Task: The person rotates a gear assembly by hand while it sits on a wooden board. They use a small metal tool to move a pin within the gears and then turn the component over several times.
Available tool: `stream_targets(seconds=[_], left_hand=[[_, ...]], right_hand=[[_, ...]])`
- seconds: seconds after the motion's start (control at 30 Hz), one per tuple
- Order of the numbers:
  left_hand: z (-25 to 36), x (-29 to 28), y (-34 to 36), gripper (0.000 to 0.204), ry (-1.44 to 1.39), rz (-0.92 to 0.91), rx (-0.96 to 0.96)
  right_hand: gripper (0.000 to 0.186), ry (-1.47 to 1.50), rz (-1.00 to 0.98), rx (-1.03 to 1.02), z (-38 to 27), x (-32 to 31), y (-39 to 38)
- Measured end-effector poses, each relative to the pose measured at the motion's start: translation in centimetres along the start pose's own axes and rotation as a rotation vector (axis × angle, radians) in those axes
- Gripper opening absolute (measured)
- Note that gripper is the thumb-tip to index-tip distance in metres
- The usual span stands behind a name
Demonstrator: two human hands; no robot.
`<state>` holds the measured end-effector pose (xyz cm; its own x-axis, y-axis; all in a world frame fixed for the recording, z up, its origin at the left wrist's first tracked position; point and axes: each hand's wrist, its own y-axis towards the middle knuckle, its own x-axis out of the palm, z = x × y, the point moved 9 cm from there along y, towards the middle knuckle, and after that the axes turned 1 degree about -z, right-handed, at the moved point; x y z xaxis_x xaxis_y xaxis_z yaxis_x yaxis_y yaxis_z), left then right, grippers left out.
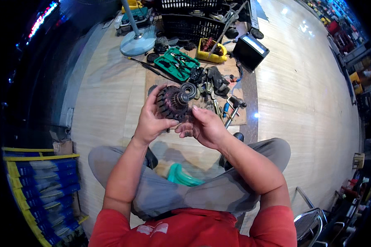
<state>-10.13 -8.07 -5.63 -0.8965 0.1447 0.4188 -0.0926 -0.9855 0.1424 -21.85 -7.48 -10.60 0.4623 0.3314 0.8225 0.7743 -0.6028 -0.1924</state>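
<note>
A dark, round motor rotor [171, 103] with a slotted rim and reddish windings is in my left hand [149, 119]. The fingers and thumb wrap its left side, and its stepped shaft end points up to the right. Close by the shaft shows a ring-shaped bearing [188, 89]; whether it touches the rotor I cannot tell. My right hand [204, 128] hovers at the rotor's lower right, thumb and fingers apart and half curled, with nothing visible in it. Dark smudges mark its fingertips. Beyond both hands, loose tools and dark gloves [218, 81] lie on a cardboard sheet [240, 117].
An opened green tool case [178, 65], a yellow tub [210, 57] of parts and a black box [250, 51] stand farther off. Right of my hands lies a hammer [237, 103]. A pale-blue stand base [138, 44] is at far left; a green curved object [181, 176] sits between my legs.
</note>
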Motion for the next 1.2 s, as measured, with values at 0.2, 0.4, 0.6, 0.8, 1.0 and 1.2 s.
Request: stream_targets(seconds=[0.2, 0.4, 0.6, 0.8, 1.0, 1.2], left_hand=[[-2.3, 0.3, 0.0, 0.096, 0.16, 0.123, -0.053], [-3.5, -1.8, 0.2, 0.079, 0.076, 0.075, -0.062], [-6.9, -0.8, -0.9, 0.053, -0.134, 0.146, -0.47], [-8.8, -1.2, -2.2, 0.06, -0.066, 0.226, -0.52], [-6.3, -3.1, -1.5, 0.069, 0.039, 0.388, -0.262], [-4.4, -3.8, -1.6, 0.074, 0.379, 0.447, -0.1]], right_hand=[[0.03, 0.014, 0.156, -0.036, -0.6, -1.7, 0.3], [0.028, -0.273, 0.248, 0.001, -2.6, -4.6, 0.6], [0.033, -0.943, 0.393, 0.063, -4.1, -6.3, 0.0], [0.034, -0.98, 0.329, 0.136, -3.5, -5.9, 0.2], [0.03, -0.726, 0.37, 0.005, -3.6, -5.3, 0.4], [0.032, -0.622, 0.359, 0.129, -1.3, -6.1, 0.4]])
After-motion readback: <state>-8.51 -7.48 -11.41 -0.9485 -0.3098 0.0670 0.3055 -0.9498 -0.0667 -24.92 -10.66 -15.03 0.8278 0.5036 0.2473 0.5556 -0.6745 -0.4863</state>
